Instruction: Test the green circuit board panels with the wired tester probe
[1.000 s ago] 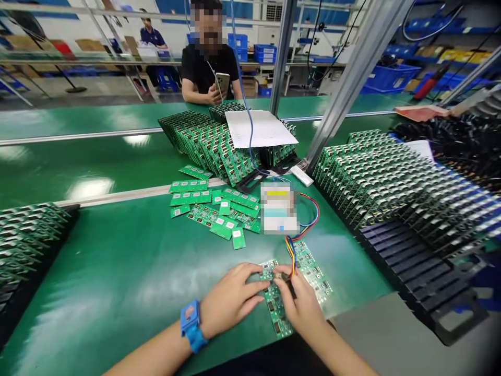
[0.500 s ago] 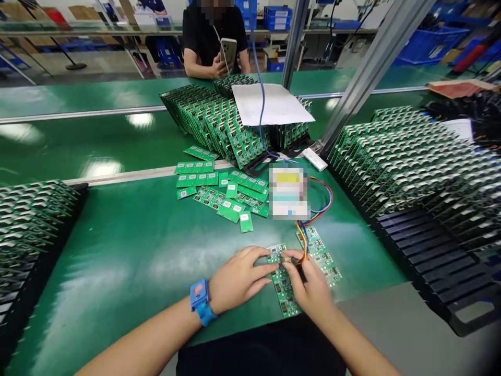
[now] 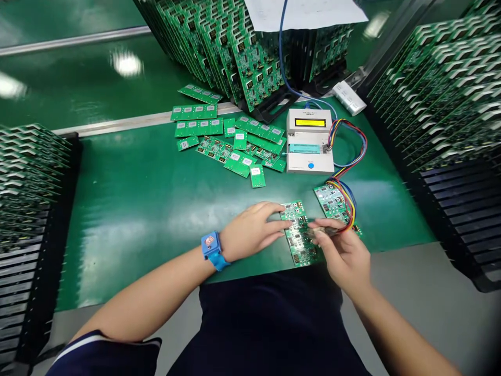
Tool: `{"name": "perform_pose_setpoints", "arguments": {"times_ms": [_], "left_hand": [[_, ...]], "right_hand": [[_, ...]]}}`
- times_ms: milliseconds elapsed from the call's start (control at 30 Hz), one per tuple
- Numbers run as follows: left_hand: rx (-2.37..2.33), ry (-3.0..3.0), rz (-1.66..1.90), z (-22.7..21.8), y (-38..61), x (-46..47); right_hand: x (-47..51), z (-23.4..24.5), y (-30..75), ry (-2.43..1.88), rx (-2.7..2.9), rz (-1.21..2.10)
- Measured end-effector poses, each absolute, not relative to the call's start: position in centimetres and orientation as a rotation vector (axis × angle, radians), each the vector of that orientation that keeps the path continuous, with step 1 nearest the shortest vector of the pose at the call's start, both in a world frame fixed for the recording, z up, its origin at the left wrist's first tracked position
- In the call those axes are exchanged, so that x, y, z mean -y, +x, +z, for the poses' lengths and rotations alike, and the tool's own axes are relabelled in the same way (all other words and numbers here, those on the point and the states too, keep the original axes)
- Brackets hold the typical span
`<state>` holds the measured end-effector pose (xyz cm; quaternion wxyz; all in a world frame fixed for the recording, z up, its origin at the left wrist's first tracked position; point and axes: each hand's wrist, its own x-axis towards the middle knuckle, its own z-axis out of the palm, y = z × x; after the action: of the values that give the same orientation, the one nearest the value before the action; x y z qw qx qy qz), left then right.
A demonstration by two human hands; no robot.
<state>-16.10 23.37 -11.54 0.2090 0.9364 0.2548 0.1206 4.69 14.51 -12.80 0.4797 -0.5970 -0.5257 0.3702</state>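
A green circuit board panel (image 3: 295,235) lies flat near the table's front edge. My left hand (image 3: 254,230), wearing a blue wrist strap, rests its outstretched fingers on the panel's left edge. At the panel's right side, my right hand (image 3: 346,253) pinches a small probe connector (image 3: 319,231), its tip over or beside the board; contact is unclear. Red, yellow and blue wires (image 3: 349,203) run from the connector to a white chip programmer (image 3: 291,164) with a lit yellow display. Another board panel (image 3: 331,201) lies partly behind the wires and my right hand.
Several loose green boards (image 3: 199,127) are scattered left of the programmer. Racks of upright boards stand at the back (image 3: 250,68), left (image 3: 31,167) and right (image 3: 442,94). A white paper sheet (image 3: 305,13) covers part of the back rack. A white block (image 3: 349,98) sits behind the programmer.
The view has tilted down, so the person with a phone is out of frame. My right hand has moved the connector rightward off the panel's upper part. My left hand stays at the panel's edge.
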Motion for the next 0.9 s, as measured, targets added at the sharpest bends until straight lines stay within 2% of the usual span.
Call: {"name": "perform_pose_setpoints", "arguments": {"times_ms": [433,633,900], "left_hand": [[-0.708,2.604,0.353,-11.5,-16.1,-23.3],[-0.722,2.582,0.357,-11.4,-16.0,-23.4],[-0.759,2.565,0.356,-11.4,-16.0,-23.1]], "right_hand": [[-14.4,-13.2,4.8,-1.483,1.465,0.827],[-15.0,-12.2,4.6,-1.468,1.693,0.637],[-15.1,-12.5,4.4,-1.416,1.711,0.578]]}}
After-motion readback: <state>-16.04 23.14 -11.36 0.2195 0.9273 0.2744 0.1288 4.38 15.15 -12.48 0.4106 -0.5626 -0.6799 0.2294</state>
